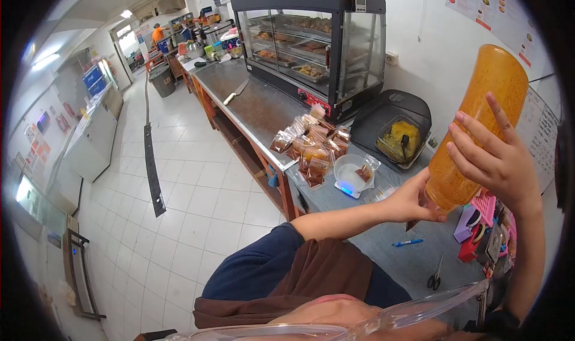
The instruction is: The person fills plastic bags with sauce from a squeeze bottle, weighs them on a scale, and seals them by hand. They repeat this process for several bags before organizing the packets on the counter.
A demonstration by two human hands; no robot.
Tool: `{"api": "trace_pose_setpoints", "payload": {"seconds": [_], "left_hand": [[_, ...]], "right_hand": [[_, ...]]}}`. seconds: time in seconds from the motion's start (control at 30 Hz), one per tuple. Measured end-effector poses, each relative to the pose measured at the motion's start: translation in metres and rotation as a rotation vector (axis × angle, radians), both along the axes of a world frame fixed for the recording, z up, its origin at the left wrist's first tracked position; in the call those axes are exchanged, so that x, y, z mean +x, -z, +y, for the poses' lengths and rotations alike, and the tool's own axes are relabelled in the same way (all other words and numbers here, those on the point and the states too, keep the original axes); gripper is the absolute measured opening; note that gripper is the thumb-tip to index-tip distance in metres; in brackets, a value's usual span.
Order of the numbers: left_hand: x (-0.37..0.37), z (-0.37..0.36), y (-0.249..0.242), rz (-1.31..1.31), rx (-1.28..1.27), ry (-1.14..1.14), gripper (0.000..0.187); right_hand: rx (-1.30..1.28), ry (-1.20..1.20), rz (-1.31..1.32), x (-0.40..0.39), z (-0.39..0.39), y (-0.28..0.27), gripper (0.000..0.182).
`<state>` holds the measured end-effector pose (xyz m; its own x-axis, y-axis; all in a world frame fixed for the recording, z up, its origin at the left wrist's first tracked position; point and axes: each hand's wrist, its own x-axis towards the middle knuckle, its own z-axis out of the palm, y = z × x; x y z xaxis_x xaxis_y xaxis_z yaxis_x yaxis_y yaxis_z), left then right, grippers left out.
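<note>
A large clear squeeze bottle point(476, 107) of orange sauce is tilted with its base up and its narrow end down. My right hand point(494, 152) is wrapped round the bottle's body, one finger raised along it. Lower down, my left hand point(413, 200) closes at the bottle's neck end; the nozzle is hidden. A small dark bit shows below the left fingers, too little to name. Nearby on the counter is a digital scale point(347, 189) with a white bowl and a small sachet point(364, 173) of brown sauce. Several filled sauce sachets point(314, 152) are heaped beside it.
A glass food warmer point(311, 47) with trays stands behind. Right of it is a black-lidded container point(392, 125) of yellow food. A knife point(235, 93) lies on the steel counter. A blue pen point(408, 243), scissors point(436, 275) and a pink basket point(484, 209) are nearer. A person in orange point(158, 34) is far off.
</note>
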<state>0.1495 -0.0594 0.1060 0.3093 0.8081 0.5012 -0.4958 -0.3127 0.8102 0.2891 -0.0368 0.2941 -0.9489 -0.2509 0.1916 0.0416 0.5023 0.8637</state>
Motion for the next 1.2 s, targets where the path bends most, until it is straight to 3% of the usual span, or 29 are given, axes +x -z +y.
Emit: {"api": "trace_pose_setpoints", "payload": {"seconds": [0.6, 0.8, 0.87, 1.03, 1.2], "left_hand": [[-0.009, -0.009, -0.01, 0.078, 0.03, -0.091, 0.093], [-0.01, -0.009, -0.005, 0.083, 0.026, -0.185, 0.086], [-0.009, -0.006, 0.0, 0.078, 0.102, -0.271, 0.071], [-0.018, -0.01, -0.009, 0.276, -0.067, -0.145, 0.072], [-0.01, -0.007, 0.001, 0.155, -0.013, -0.194, 0.064]], "right_hand": [[0.007, -0.005, -0.042, -0.004, -0.005, -0.005, 0.03], [-0.001, -0.026, -0.022, -0.007, -0.004, -0.003, 0.034], [0.005, -0.011, -0.03, -0.007, -0.005, -0.003, 0.036], [0.136, 0.018, -0.027, -0.006, -0.003, -0.004, 0.04], [0.156, -0.255, 0.028, -0.01, 0.032, 0.001, 0.033]]}}
